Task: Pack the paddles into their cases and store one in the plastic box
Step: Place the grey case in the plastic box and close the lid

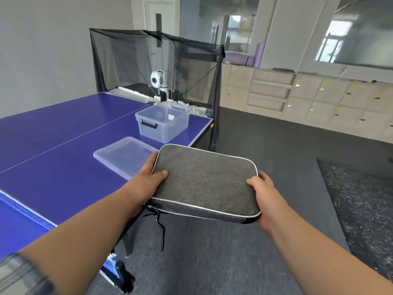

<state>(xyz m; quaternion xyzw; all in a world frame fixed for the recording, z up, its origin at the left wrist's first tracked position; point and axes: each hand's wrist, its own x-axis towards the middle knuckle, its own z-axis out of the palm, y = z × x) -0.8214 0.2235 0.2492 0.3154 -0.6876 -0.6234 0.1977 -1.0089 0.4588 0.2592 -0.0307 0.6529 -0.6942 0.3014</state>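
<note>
A grey fabric paddle case (204, 182) with white piping is held flat in the air, just off the right edge of the blue table. My left hand (146, 182) grips its left side, thumb on top. My right hand (263, 196) grips its right near corner. A black cord (160, 228) dangles from the case's near edge. The clear plastic box (162, 123) stands open on the table beyond the case, with a black latch on its near end. Its clear lid (125, 156) lies flat on the table between the box and my left hand. No paddle is visible.
The blue table-tennis table (63, 145) fills the left, its net (27, 213) at the near left. A black catch net (157, 67) with a white ball machine (158, 81) and white balls stands at the far end. Dark floor and a mat (361, 199) lie to the right.
</note>
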